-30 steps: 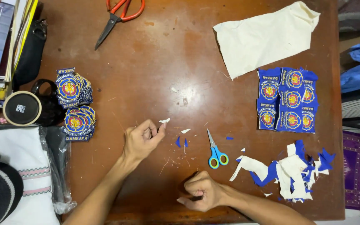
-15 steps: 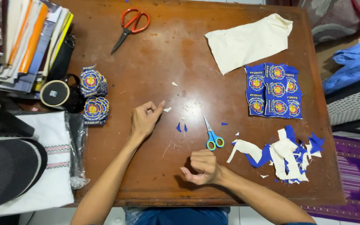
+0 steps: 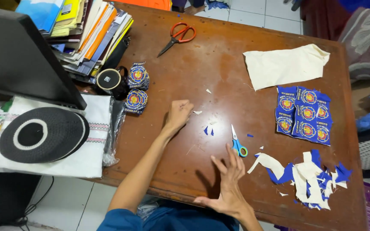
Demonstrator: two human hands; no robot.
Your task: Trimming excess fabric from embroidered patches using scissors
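Observation:
My left hand [image 3: 177, 115] rests on the brown wooden table [image 3: 219, 64] with fingers curled, next to a small white scrap [image 3: 197, 112]; nothing shows in its grip. My right hand [image 3: 228, 179] is spread open, raised near the table's front edge, just below the small blue-handled scissors [image 3: 237, 143]. Tiny blue scraps [image 3: 208, 130] lie between the two hands. Right of my right hand sits a pile of blue and white cut-offs [image 3: 309, 177].
A sheet of blue round-crested patches [image 3: 305, 114] and a cream cloth [image 3: 285, 65] lie at the right. Orange-handled scissors [image 3: 177, 36] are at the back. Cut round patches [image 3: 135, 90], a tape roll [image 3: 108, 80], stacked books [image 3: 88, 36] and a black cap [image 3: 43, 133] on white cloth stand left.
My right hand has opened from a closed fist into spread fingers. My left hand stays by the white scrap. The camera has moved, showing more of the table's left side.

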